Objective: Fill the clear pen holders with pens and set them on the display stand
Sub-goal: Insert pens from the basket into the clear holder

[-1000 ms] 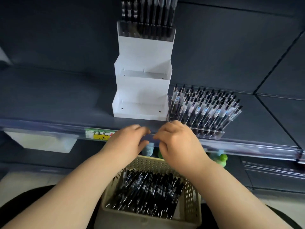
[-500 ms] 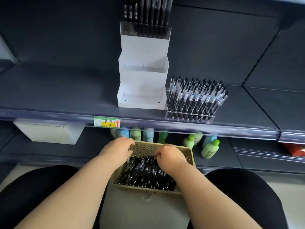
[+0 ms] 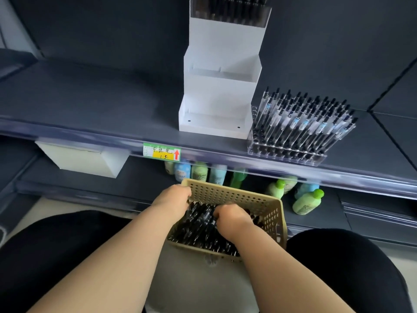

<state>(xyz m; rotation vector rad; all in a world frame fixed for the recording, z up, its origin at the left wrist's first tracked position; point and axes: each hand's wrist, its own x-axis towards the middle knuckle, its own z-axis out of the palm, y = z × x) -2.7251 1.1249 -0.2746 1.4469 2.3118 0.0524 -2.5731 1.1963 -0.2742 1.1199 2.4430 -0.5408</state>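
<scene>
A beige perforated basket sits on my lap, full of black pens. My left hand is at the basket's far left corner, its fingers curled down into the pens. My right hand is knuckles-up in the middle of the basket, with its fingers curled round pens and the fingertips buried. On the shelf above stands the white stepped display stand. A clear holder of pens sits on its top step, and the two lower steps hold nothing. A second clear pen holder, filled, stands on the shelf right of the stand.
The dark shelf edge carries a green and yellow price label. A white box hangs under the shelf at left. Several green and blue bottles stand on the lower shelf behind the basket. My dark-clothed knees flank the basket.
Both hands have come down from the shelf edge into the basket and settled among the pens. The view has pulled back and tilted down.
</scene>
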